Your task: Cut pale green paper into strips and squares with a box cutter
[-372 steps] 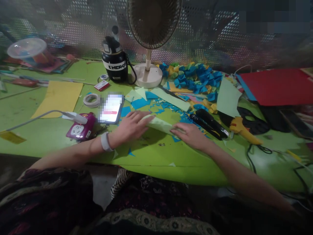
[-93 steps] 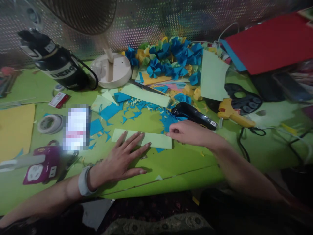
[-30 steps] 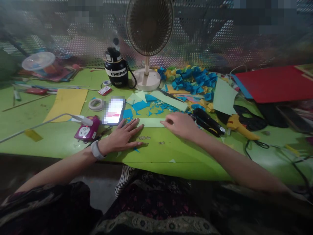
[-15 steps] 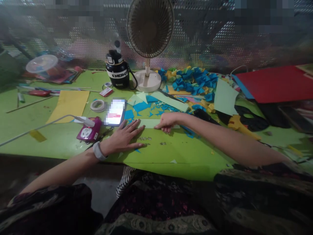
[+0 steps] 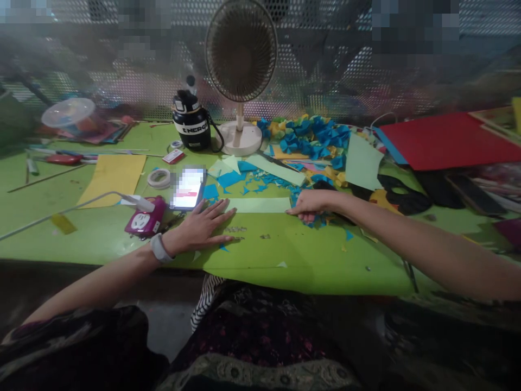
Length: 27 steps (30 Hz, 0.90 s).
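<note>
A long pale green paper strip lies flat on the green table in front of me. My left hand rests open, fingers spread flat, with its fingertips on the strip's left end. My right hand sits at the strip's right end, fingers curled and pressed down on the paper's edge among blue scraps. A grey band is on my left wrist.
A phone, a purple socket block and a tape roll lie to the left. Behind stand a desk fan and a black bottle. Folded blue paper pieces, a yellow glue gun and red sheets crowd the right.
My right hand has slid rightward along the strip from its middle to its right end. My left hand has stayed on the left end.
</note>
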Tool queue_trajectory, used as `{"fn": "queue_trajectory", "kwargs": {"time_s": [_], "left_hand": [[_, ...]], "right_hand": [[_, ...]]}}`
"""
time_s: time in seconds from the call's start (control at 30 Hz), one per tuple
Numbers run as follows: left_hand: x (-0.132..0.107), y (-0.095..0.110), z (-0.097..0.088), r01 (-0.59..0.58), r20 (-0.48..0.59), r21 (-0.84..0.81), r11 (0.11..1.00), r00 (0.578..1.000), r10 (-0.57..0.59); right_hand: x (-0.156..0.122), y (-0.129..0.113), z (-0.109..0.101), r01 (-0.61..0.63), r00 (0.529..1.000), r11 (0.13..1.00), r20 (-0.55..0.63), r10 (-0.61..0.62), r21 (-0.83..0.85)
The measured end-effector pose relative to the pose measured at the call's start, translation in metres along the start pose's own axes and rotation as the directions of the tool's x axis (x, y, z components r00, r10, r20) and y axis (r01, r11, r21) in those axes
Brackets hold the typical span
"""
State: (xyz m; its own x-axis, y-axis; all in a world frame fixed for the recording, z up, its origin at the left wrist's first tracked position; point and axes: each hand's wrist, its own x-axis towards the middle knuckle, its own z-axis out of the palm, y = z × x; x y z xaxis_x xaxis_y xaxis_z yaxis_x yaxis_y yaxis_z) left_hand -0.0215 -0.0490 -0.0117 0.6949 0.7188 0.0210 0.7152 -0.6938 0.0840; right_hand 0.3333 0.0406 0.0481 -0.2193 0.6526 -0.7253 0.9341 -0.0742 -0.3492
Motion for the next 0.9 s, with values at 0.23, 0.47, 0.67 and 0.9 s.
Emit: {"fn": "queue_trajectory", "kwargs": {"time_s": [0.23, 0.47, 0.67, 0.9], "left_hand": [[0.002, -0.003, -0.008, -0.004, 0.045, 0.062, 0.998, 0.999, 0.001], [0.012, -0.013, -0.015, -0.039, 0.105, 0.019, 0.999, 0.994, 0.036], [0.048, -0.006, -0.044, 0.107, -0.026, -0.105, 0.989, 0.994, -0.110], [0.115, 0.024, -0.053, 0.526, 0.449, -0.564, 0.637, 0.842, -0.298]], "right_hand": [[-0.014, 0.005, 0.005, -0.122, 0.991, 0.982, -0.032, 0.128, 0.147], [-0.021, 0.002, 0.003, 0.115, 0.975, 0.985, -0.206, -0.087, 0.128], [-0.003, -0.018, 0.020, 0.271, 0.942, 0.961, -0.218, -0.254, 0.051], [0.001, -0.026, 0.020, 0.212, 0.954, 0.973, -0.197, -0.226, -0.087]]}}
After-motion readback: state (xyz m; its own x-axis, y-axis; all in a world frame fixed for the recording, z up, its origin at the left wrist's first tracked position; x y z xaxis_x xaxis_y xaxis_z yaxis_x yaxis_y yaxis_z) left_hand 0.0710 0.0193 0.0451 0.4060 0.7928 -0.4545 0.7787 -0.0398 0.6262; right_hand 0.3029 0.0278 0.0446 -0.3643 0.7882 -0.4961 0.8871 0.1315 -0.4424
